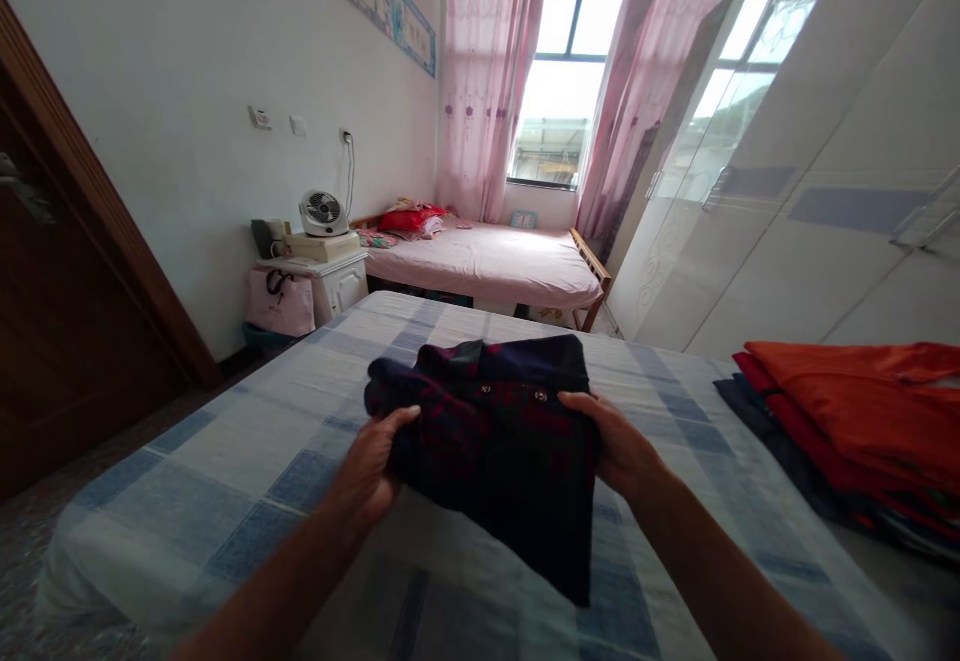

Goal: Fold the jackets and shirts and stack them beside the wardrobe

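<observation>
A dark garment with a faint red and purple pattern and small shiny buttons hangs between my two hands over the bed. It looks folded, with a corner drooping at the lower right. My left hand grips its left edge, thumb on top and fingers hidden beneath. On the opposite edge, my right hand pinches the cloth with the thumb near a button. Both hands are closed on the fabric. Whether it is a shirt or a jacket cannot be made out.
Beneath lies a bed with a blue-and-white checked sheet. A stack of folded clothes, orange on top, sits at the right. Beyond are a pink-covered bed, a white cabinet bearing a fan, and a wardrobe.
</observation>
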